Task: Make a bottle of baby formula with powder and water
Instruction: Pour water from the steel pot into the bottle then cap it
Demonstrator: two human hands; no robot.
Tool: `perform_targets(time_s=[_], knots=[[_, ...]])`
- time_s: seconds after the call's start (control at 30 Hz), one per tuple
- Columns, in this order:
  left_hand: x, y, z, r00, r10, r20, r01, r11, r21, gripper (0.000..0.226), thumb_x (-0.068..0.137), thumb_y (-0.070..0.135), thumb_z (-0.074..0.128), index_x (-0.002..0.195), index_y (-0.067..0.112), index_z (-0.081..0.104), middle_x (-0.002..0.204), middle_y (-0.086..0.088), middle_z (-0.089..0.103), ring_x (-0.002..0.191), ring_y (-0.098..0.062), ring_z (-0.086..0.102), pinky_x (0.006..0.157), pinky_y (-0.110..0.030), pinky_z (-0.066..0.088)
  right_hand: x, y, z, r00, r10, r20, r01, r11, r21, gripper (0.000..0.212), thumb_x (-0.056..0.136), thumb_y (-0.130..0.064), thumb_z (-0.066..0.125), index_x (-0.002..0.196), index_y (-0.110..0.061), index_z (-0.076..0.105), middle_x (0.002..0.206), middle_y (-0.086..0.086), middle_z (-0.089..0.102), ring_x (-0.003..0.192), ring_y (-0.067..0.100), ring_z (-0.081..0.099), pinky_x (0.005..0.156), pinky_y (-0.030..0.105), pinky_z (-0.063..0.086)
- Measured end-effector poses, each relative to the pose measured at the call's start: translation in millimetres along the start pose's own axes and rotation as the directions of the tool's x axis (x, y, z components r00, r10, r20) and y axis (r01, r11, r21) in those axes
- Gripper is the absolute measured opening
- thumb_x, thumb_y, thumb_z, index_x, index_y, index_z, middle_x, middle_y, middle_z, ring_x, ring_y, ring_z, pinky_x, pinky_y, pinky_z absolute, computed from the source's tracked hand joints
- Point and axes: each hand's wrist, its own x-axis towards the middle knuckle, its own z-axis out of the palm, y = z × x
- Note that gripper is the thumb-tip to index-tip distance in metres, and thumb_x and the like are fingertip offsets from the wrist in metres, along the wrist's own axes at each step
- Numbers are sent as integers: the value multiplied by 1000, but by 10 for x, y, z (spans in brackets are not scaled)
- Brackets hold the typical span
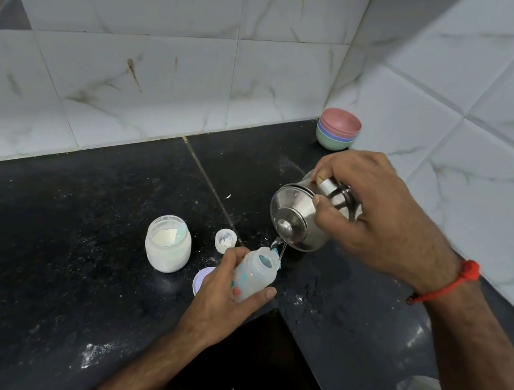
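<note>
My left hand (225, 295) grips a clear baby bottle (257, 275), open at the top and tilted slightly toward the right. My right hand (378, 215) holds a small steel kettle (299, 219) tipped forward, its spout just over the bottle's mouth, and a thin stream of water runs into the bottle. An open glass jar of white powder (168, 243) stands on the black counter (53, 246) left of the bottle. A small white scoop or cap (225, 240) dusted with powder lies between jar and bottle.
A white round lid (200, 279) lies partly hidden under my left hand. Stacked coloured bowls (338, 130) sit in the far corner by the tiled walls. Powder is scattered over the counter. The counter's inner corner edge runs just below the bottle.
</note>
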Motion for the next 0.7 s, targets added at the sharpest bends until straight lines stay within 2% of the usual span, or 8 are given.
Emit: perform_targets(time_s=[0.37, 0.47, 0.6, 0.7], knots=[[-3, -38, 35, 1000, 15, 1, -15, 1000, -10, 54, 81, 47, 83, 116, 51, 42, 118, 33, 56, 111, 17, 50, 85, -18, 51, 4, 4, -27, 999, 7, 32, -7, 1000, 8, 20, 88, -39, 49, 99, -23, 56, 101, -6, 64, 99, 26, 58, 100, 45, 43], [2, -54, 42, 1000, 22, -2, -22, 1000, -21, 55, 81, 48, 83, 119, 46, 43, 117, 32, 58, 111, 11, 53, 86, -21, 53, 19, -2, -27, 999, 12, 49, -13, 1000, 19, 19, 88, -42, 49, 99, -28, 54, 103, -7, 64, 104, 28, 58, 96, 48, 46], [3, -36, 47, 999, 35, 3, -35, 999, -34, 55, 81, 46, 83, 120, 42, 45, 117, 25, 61, 110, 8, 55, 81, -15, 50, 51, -18, -22, 997, 0, 79, -2, 1000, 26, 15, 87, -46, 46, 97, -35, 47, 103, -9, 62, 107, 27, 57, 94, 49, 48], [6, -34, 49, 999, 42, 1, -41, 998, -47, 55, 81, 47, 83, 121, 40, 46, 117, 21, 62, 108, 3, 58, 81, -18, 51, 75, -24, -1, 995, -7, 98, 4, 1000, 26, 15, 87, -48, 46, 98, -37, 46, 105, -12, 61, 109, 25, 55, 91, 50, 51]])
